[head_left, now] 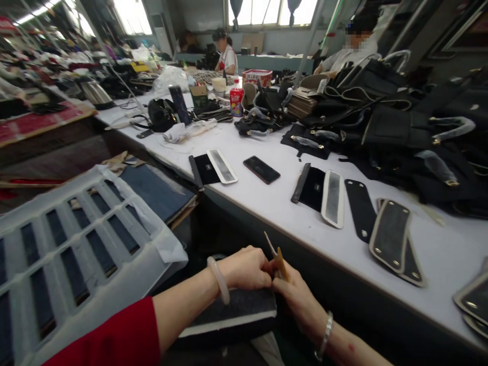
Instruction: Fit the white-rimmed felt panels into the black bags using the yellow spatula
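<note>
Just in front of me, over my lap, lies a dark grey and black bag piece (236, 308) with a pale edge strip. My left hand (247, 267) is closed at its upper edge, fingertips hidden behind the knuckles. Meeting it there, my right hand (292, 287) is closed around what looks like a pair of scissors (281, 263). Two narrow points spread upward from it, one pale and one yellowish. Whatever both fingertips pinch between them is too small to make out.
On the white table (244, 213) lie a phone (262, 169), two black pieces with grey panels (333, 198), and riveted flaps (391, 236). Black bags (396, 127) are heaped at right. A pale plastic crate (80, 229) stands left. Two people sit beyond the table.
</note>
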`<state>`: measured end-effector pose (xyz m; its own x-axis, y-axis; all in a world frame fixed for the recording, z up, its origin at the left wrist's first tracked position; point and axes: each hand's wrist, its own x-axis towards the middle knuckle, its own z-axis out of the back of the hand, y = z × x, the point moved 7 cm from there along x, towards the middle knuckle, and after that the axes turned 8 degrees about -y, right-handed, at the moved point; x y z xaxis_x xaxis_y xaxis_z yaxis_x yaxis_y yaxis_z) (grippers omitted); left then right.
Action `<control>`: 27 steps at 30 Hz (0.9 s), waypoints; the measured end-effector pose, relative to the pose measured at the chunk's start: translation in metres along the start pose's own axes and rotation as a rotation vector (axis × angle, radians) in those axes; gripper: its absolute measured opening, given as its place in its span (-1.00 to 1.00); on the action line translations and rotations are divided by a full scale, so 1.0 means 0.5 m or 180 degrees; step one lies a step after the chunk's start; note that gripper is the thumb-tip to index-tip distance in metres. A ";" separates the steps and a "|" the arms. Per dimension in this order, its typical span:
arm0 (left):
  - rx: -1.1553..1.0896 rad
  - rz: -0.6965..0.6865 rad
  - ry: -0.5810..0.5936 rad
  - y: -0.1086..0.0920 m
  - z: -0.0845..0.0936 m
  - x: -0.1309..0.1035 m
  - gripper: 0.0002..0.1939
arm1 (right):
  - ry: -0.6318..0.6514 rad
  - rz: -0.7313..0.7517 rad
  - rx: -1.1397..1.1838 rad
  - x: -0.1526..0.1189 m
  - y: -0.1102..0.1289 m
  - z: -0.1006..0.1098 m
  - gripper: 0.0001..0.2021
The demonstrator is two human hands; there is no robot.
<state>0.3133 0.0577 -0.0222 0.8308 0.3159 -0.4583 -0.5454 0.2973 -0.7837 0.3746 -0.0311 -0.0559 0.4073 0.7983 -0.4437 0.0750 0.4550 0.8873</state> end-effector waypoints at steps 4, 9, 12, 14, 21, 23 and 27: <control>-0.0348 0.0012 -0.0176 0.035 0.023 -0.042 -0.70 | 0.0273 0.0027 -0.0332 -0.003 -0.008 0.012 -0.71; -0.1255 0.0155 -0.1628 0.162 0.113 -0.233 -0.48 | 0.0684 0.0316 -0.0793 0.011 0.006 0.072 -0.33; -0.1738 0.0390 -0.2431 0.264 0.108 -0.364 -0.37 | 0.0668 0.0482 -0.1632 0.032 0.034 0.079 -0.40; -0.2133 0.0443 -0.2585 0.312 0.069 -0.409 -0.32 | 0.0746 0.0696 -0.2315 0.044 0.060 0.042 -0.41; -0.2821 -0.0105 -0.2736 0.325 -0.008 -0.407 -0.50 | 0.1102 0.2195 -0.4091 0.040 0.145 -0.210 -0.48; -0.2788 0.0024 -0.2740 0.331 -0.011 -0.407 -0.49 | 0.1364 0.2552 -0.4301 0.031 0.157 -0.276 -0.55; -0.2942 0.0241 -0.2815 0.353 -0.025 -0.412 -0.49 | 0.1679 0.3099 -0.4330 0.030 0.180 -0.376 -0.63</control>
<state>0.0473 0.0338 -0.0716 0.2507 0.8988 -0.3597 -0.0126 -0.3685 -0.9296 0.2166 0.0960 -0.0061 -0.4967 0.8626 -0.0961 -0.8547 -0.4669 0.2267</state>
